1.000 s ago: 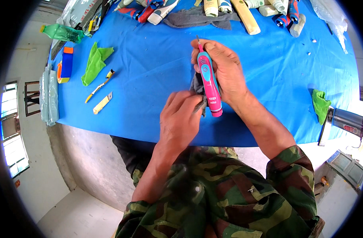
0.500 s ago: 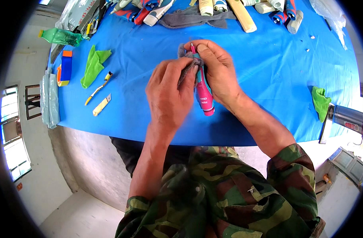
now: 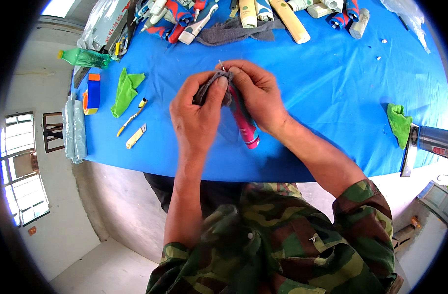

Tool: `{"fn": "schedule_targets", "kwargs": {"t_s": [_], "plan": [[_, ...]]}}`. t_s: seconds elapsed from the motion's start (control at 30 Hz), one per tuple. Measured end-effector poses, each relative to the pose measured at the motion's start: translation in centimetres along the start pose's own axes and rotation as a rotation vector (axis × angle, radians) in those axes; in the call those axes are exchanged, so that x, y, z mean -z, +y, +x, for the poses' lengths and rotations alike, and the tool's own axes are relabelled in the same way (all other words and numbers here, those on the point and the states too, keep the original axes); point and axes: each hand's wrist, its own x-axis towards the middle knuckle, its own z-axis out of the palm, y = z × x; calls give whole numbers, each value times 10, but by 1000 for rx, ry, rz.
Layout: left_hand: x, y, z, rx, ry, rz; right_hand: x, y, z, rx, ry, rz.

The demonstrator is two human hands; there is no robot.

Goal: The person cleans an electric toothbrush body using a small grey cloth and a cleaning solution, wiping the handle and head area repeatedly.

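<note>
Two bare hands met over a worktop [image 3: 326, 103] covered in blue fabric, pressing a crumpled dark-grey cloth [image 3: 201, 96] to the upper end of a slim pink-and-teal plastic electric toothbrush handle [image 3: 248, 130]. The left hand [image 3: 197, 110] had its grip closed on the cloth, thumb uppermost; the right hand [image 3: 263, 98] had its grip closed around the handle's upper part, fingertips beside the thin metal shaft [image 3: 221, 64] that poked out at the top. A second earlier, the left hand had been down near the handle's base, the cloth alongside the lower half; it had since moved up to the shaft end. The handle, held above the near side of the worktop, leaned further left at its top than before. A bright-green cloth [image 3: 126, 92], a yellow-and-black toothbrush [image 3: 131, 118] and a pale-handled utility knife [image 3: 135, 137] lay to the left, their arrangement unchanged.
</note>
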Motion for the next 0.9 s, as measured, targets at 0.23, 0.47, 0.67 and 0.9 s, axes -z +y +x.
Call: {"fn": "schedule_targets", "kwargs": {"t_s": [0.23,0.47,0.67,0.9], "plan": [[3,4,8,89,-132,57,-5,-1,-6,-3,-4,-90],[7,-7,11,448,-111,-192,-8,5,-7,231,77,-344],[11,-17,7,611,-127,-420,-6,7,-8,310,79,-344],[9,-32,-2,709,-189,-572,-6,-5,-12,298,74,-359]]}}
